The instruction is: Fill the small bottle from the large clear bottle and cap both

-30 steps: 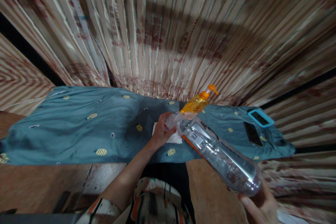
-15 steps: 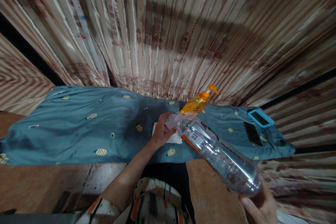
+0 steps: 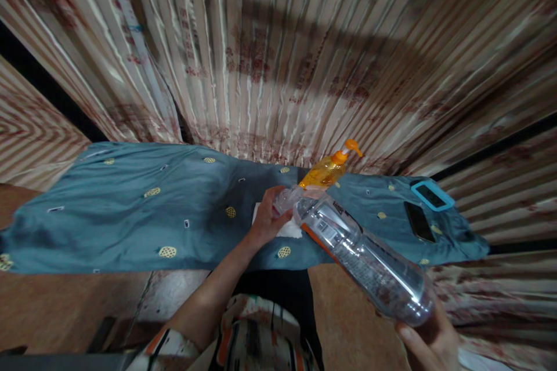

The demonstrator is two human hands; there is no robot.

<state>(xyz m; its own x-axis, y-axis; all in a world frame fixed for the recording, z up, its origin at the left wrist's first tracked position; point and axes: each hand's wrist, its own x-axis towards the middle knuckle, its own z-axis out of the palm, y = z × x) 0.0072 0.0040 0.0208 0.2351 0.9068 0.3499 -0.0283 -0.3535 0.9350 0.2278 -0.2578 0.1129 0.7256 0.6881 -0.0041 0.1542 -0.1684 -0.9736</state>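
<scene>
One large clear plastic bottle tilted, base clamped in right hand, left hand fingers wrapped round one small clear cup, one orange pump bottle near the blue cloth's far edge, two phones at its right corner.

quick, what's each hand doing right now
Left hand: closed around a small clear container, held at the mouth of the big bottle.
Right hand: closed on the base of the tilted clear plastic bottle.

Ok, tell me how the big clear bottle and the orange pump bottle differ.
The clear bottle is tipped over in the air, its base held in the right hand; the pump bottle stands on the blue cloth, untouched. The clear bottle looks colourless and far longer; the pump bottle holds orange liquid. The clear bottle has a printed label; the pump bottle has a pump top. Both are see-through plastic.
</scene>
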